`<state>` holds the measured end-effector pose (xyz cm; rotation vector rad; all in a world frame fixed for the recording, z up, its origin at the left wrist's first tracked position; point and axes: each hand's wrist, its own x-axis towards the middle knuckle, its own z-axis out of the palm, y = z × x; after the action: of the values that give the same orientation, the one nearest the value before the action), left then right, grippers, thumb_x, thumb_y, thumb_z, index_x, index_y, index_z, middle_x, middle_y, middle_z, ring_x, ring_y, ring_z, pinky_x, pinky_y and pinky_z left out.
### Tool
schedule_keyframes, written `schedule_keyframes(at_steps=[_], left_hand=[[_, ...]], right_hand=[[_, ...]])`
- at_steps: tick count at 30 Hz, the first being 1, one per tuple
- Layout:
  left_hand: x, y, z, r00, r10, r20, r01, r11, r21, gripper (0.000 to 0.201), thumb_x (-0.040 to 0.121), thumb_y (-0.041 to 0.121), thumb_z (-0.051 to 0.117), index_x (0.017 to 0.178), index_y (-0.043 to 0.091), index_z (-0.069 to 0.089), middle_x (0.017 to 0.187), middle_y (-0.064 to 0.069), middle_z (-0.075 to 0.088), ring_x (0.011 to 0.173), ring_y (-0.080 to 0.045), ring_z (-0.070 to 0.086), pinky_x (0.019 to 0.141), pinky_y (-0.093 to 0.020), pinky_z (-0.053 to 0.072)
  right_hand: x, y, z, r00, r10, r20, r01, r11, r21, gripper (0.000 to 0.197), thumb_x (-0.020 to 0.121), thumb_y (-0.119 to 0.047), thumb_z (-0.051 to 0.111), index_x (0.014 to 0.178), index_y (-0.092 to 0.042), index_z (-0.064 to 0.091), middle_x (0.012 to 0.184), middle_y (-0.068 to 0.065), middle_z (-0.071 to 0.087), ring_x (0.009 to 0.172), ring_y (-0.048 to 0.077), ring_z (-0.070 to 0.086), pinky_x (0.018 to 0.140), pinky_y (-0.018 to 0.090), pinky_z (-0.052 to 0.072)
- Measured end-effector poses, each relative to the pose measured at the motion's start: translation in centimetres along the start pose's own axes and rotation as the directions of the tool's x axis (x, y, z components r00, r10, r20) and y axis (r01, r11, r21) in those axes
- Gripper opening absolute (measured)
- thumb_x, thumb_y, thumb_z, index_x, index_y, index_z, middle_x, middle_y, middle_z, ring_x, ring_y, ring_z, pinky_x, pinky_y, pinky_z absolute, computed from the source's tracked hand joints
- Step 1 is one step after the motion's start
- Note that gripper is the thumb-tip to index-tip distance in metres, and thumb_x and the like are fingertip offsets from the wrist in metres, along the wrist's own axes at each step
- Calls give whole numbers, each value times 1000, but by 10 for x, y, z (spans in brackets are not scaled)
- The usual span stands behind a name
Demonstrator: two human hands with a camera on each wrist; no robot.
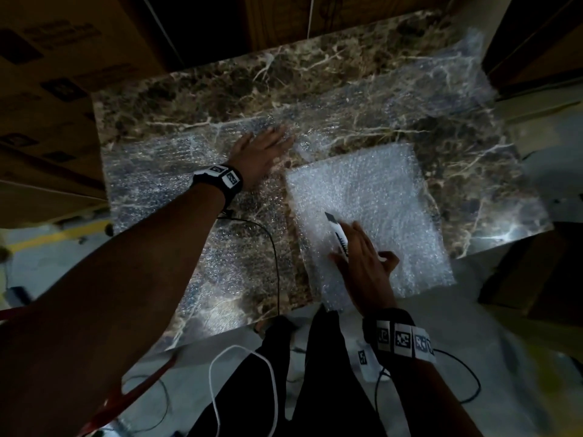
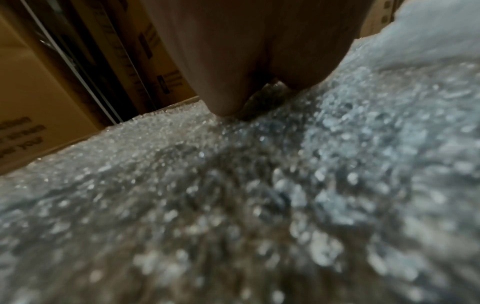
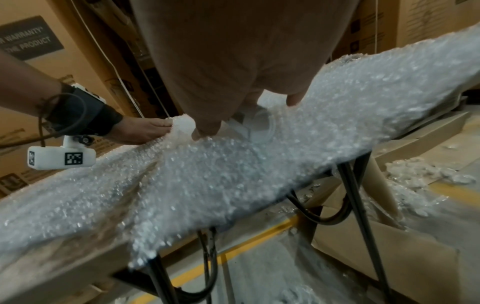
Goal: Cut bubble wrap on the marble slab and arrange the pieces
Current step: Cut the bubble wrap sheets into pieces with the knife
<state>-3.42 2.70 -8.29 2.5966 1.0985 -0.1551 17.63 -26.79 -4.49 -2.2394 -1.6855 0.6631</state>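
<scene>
Under my flat, outspread left hand (image 1: 258, 152), clear bubble wrap (image 1: 151, 171) covers the veined marble slab (image 1: 220, 83). Beside it, my right hand (image 1: 362, 263) grips a white utility knife (image 1: 338, 231) atop a squared, pebbly stack of cut pieces (image 1: 378, 190).

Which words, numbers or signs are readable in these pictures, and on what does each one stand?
"R WARRANTY*": dark label on a box, right wrist view, cut off at the left.
"THE PRODUCT": same label, next line.
Head view, box labels: too blurred to read.
Left wrist view, box print: blurred, unreadable.
Print on the cutter: too small.
On the wrist tags: code squares only, no words.
</scene>
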Motion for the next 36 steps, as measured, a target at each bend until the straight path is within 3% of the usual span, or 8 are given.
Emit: schedule_keyframes(at_steps=[7,10,13,17,20,25,31,36], left_hand=[[2,-10,0,1000,20,-4,-21,998,-57,75,106,5,35,160,45,2,171,11,-5,157,-16,-2,123,-51,3],[3,-10,1,998,-1,-60,-2,998,-61,59,111,19,31,162,41,11,171,7,3,157,-17,5,123,-51,6],[-1,-8,1,977,-54,-206,36,995,-93,54,109,29,38,159,42,22,171,8,12,155,-16,17,122,-50,14],[-25,4,1,946,-122,-300,106,992,-68,58,105,37,41,160,40,23,169,2,20,154,-19,24,117,-46,21],[-55,22,7,935,-220,-277,208,975,-74,66,104,46,46,162,36,15,170,-3,17,155,-22,20,120,-52,22],[-107,61,18,947,-315,-69,305,944,-124,74,102,68,27,162,36,-3,171,1,-7,157,-23,-2,125,-57,1],[-118,79,42,940,-335,-60,325,936,-136,75,103,68,24,163,33,-4,170,0,-16,158,-24,-9,124,-58,1],[-114,90,34,919,-377,-117,355,919,-171,76,102,67,30,163,34,-3,171,2,-12,158,-22,-5,124,-57,0]], right_hand=[[-7,9,-1,999,-14,30,14,1000,-7,67,102,-37,56,158,-39,18,156,-39,11,150,-12,4,105,61,26],[-3,3,-2,1000,-12,11,12,1000,0,60,103,-36,56,156,-33,26,161,-25,26,151,-9,6,105,56,22],[3,-2,-4,997,-21,-72,19,1000,-23,57,101,-29,60,150,-30,32,157,-10,43,149,2,29,100,54,24],[14,12,-8,997,-70,-30,67,995,-79,57,101,-29,60,152,-27,34,160,-8,40,151,7,28,105,60,28],[29,22,-11,999,33,4,-33,999,-44,59,103,-34,55,156,-29,30,163,-3,33,153,17,25,113,63,25],[34,25,-19,997,39,-69,-43,997,-64,53,105,-35,52,153,-33,30,160,-9,38,153,1,16,108,58,24],[60,-25,-20,984,-114,-135,109,993,-44,50,107,-35,52,151,-19,36,157,3,44,150,18,33,109,65,27],[158,-70,-12,976,-188,-109,187,982,-15,47,103,-38,47,142,-13,43,138,8,56,126,28,55,103,60,34]])
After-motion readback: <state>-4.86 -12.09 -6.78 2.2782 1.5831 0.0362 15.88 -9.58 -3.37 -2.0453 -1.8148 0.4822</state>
